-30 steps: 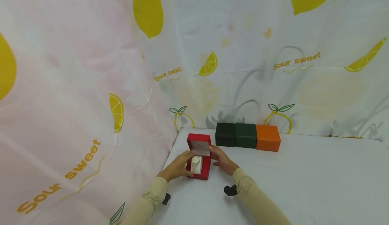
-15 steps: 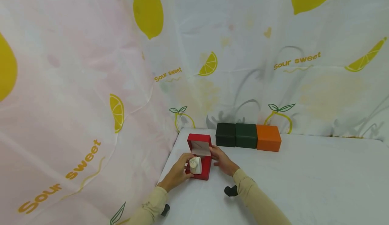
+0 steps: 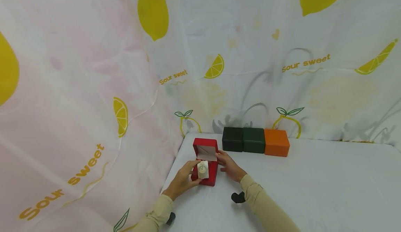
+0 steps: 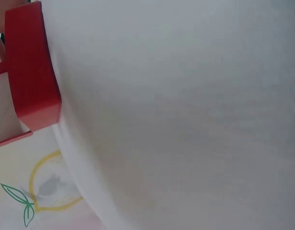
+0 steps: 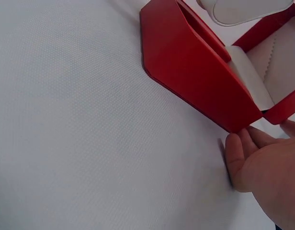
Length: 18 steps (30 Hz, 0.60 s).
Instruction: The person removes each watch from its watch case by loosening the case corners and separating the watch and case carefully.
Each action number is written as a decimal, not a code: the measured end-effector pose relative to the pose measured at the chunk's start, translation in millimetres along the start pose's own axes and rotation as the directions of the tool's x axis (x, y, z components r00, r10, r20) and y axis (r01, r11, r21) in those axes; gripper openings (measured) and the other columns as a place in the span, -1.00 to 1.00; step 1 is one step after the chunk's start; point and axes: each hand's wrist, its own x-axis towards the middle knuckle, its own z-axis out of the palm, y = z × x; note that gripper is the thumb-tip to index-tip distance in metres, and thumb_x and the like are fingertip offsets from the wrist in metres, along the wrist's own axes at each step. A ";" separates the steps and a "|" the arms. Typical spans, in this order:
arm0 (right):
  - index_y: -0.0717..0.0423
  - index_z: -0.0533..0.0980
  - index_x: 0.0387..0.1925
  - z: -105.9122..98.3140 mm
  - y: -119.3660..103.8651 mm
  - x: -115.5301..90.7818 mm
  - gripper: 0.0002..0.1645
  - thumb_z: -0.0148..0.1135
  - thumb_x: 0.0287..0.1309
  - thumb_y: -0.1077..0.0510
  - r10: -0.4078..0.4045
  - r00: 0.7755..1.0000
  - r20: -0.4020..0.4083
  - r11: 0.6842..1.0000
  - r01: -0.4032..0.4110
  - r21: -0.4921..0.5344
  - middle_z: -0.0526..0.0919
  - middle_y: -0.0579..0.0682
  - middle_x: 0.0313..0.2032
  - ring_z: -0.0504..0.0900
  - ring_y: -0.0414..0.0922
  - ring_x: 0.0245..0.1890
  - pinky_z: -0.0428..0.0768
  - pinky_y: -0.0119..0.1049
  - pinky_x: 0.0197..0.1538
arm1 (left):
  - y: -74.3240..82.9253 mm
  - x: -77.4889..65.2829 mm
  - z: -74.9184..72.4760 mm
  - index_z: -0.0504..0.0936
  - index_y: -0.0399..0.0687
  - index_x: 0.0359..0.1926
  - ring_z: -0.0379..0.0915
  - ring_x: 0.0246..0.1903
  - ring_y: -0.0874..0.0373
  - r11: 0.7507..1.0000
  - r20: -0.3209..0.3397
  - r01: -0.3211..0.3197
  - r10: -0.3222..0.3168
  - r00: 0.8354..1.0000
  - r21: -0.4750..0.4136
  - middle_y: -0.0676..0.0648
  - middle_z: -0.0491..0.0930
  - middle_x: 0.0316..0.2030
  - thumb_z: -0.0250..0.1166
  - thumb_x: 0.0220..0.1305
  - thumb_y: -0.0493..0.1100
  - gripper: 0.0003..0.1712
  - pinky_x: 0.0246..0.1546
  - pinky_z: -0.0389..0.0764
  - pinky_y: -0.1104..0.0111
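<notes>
My left hand (image 3: 182, 180) pinches a white watch cushion (image 3: 206, 173) by its left side, thumb in front and fingers behind. A pale wristwatch (image 3: 202, 169) is wrapped round the cushion, dial facing me. Both are over the base of an open red watch box (image 3: 212, 175), whose lid (image 3: 205, 141) stands upright at the back. In the right wrist view the cushion (image 5: 250, 8) shows above the box's rim. My right hand (image 3: 230, 166) rests at the box's right rear corner; in that view its fingers (image 5: 255, 136) touch the base corner and the lid's edge.
Behind and to the right stand a black box (image 3: 232, 139), a dark green box (image 3: 253, 140) and an orange box (image 3: 277, 142) in a touching row. A lemon-print curtain (image 3: 250, 68) hangs along the back and left of the white table (image 3: 329, 186).
My left hand has raised the cushion with the watch from its seat in the box, tipped it leftward, then turned it to face front. My right hand and the box have stayed put.
</notes>
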 end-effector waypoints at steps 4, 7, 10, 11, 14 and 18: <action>0.13 -0.09 0.49 -0.2 -0.2 -0.4 -0.15 -0.07 0.40 -0.16 -0.018 0.999 -0.048 0.999 0.016 -0.027 0.14 0.25 0.40 0.09 0.27 0.38 0.20 0.26 0.26 | 4.1 8.5 -1.8 0.34 -0.32 0.31 0.50 0.00 0.08 0.991 -0.023 0.071 -0.075 0.997 -0.117 -0.09 0.51 0.04 0.58 -0.09 -0.30 -0.07 -0.28 0.68 0.33; 0.14 -0.03 0.49 2.6 -2.9 -4.1 -0.17 -0.01 0.38 -0.11 -0.124 0.987 -0.107 0.988 0.113 -0.102 0.14 0.25 0.41 0.13 0.24 0.37 0.24 0.28 0.25 | 5.2 13.0 -2.3 0.36 -0.27 0.32 0.53 -0.03 0.08 0.965 -0.012 0.157 -0.163 0.986 -0.210 -0.06 0.53 0.00 0.57 -0.06 -0.28 -0.10 -0.30 0.69 0.30; 0.12 0.05 0.48 8.2 -7.6 -12.0 -0.18 0.11 0.34 -0.04 -0.332 0.934 -0.131 0.920 0.289 -0.264 0.15 0.22 0.42 0.14 0.22 0.37 0.27 0.30 0.24 | 6.2 16.5 -2.6 0.37 -0.26 0.32 0.54 -0.05 0.06 0.927 0.006 0.226 -0.234 0.972 -0.300 -0.07 0.54 0.00 0.56 -0.06 -0.30 -0.11 -0.29 0.69 0.23; 0.11 0.08 0.48 10.4 -9.4 -15.0 -0.17 0.16 0.31 -0.02 -0.412 0.903 -0.122 0.875 0.354 -0.331 0.16 0.19 0.42 0.16 0.20 0.37 0.29 0.29 0.22 | 6.9 17.7 -3.0 0.37 -0.26 0.32 0.54 -0.06 0.06 0.912 0.016 0.248 -0.257 0.966 -0.326 -0.08 0.54 -0.01 0.56 -0.06 -0.30 -0.11 -0.28 0.69 0.21; 0.01 0.15 0.47 17.4 -15.4 -24.8 -0.10 0.33 0.17 0.01 -0.612 0.788 -0.059 0.702 0.508 -0.499 0.23 0.06 0.40 0.21 0.11 0.35 0.37 0.23 0.16 | 10.8 22.5 -5.8 0.37 -0.28 0.32 0.54 -0.08 0.02 0.865 0.050 0.302 -0.308 0.950 -0.402 -0.14 0.55 0.00 0.56 -0.07 -0.34 -0.11 -0.27 0.69 0.15; -0.06 0.19 0.46 24.8 -19.1 -35.3 0.03 0.47 0.00 -0.06 -0.729 0.681 0.071 0.505 0.605 -0.616 0.28 -0.04 0.38 0.27 -0.04 0.31 0.48 0.11 0.10 | 23.2 31.5 -18.4 0.37 -0.30 0.32 0.54 -0.09 -0.02 0.790 0.135 0.381 -0.363 0.922 -0.481 -0.22 0.55 0.01 0.52 -0.03 -0.37 -0.14 -0.24 0.69 0.21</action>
